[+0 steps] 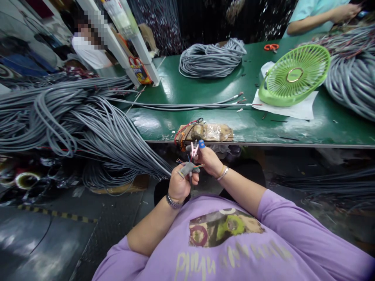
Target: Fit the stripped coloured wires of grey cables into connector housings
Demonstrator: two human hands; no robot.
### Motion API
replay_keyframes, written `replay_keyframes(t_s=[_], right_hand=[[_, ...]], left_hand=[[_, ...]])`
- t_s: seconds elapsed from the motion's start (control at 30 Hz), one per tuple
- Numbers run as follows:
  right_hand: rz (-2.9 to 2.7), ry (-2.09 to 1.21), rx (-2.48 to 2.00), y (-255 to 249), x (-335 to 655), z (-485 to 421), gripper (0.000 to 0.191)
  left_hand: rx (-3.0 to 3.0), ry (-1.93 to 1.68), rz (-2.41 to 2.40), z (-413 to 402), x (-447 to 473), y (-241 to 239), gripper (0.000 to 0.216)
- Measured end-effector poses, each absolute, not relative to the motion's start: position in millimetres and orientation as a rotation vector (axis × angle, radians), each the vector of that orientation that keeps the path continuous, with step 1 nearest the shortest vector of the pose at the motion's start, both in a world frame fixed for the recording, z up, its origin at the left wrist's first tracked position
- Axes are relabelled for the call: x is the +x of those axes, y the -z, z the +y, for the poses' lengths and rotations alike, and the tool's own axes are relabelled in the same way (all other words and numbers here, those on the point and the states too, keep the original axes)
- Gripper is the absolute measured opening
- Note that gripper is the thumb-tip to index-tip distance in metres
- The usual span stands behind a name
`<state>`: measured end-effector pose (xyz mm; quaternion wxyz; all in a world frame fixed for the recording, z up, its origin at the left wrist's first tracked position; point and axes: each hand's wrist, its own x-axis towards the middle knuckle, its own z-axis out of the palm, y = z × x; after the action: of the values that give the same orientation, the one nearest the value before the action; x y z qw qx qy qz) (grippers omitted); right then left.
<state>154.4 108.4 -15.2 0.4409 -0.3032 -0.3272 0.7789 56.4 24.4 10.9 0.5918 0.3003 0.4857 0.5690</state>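
"Along the worktop's point(258, 134) left end, what lies there?"

"A big bundle point(96, 117) of grey cables. It spills over the near edge and slopes down toward the left hand point(179, 185)."

"And that hand's fingers?"

"Drawn in close, with grey finger covers point(186, 168), and hold of some coloured wires point(199, 166), which stick out on both sides. Those wires are just off the worktop's near edge, in front of the person's body. I can't tell which cable they belong to."

"Next to it?"

"The right hand point(211, 160), a little higher and farther from the body. Thumb and fingertips are pinched together on a pink tool point(194, 150), just above the wires. The thumb wears a blue cover point(201, 144). I can't tell whether the tool touches a wire."

"Beyond the hands?"

"A coil point(209, 60) of cable near the far edge, and a taped block point(224, 132) right at the near edge. Between them, a few cables point(181, 106) run rightward from the bundle, their stripped ends near the fan."

"Farther right?"

"Orange scissors point(271, 47) toward the far edge, then the green fan point(295, 76) standing on white paper point(304, 109). At the right end, another coil point(351, 84), with a co-worker's hand point(344, 13) behind it."
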Motion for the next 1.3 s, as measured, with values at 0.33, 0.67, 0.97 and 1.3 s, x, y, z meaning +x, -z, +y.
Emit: replay_keyframes(t_s=[0.33,0.67,0.97,1.3], right_hand=[[-0.432,-2.125,-0.727,11.0,148.4,115.0,0.051],[-0.433,-2.278,-0.653,14.2,159.7,111.0,0.063],[-0.589,-2.15,-0.667,7.5,160.8,108.1,0.042],[-0.452,-2.123,-0.665,11.6,148.7,111.3,0.043]], left_hand=[[0.673,-1.289,1.151,26.9,57.0,-6.2,0.03],[0.726,-1.32,1.112,12.7,54.1,-4.8,0.032],[0.713,-1.533,1.184,17.4,61.1,-9.2,0.028],[0.682,-1.502,1.264,22.7,63.5,-3.0,0.03]])
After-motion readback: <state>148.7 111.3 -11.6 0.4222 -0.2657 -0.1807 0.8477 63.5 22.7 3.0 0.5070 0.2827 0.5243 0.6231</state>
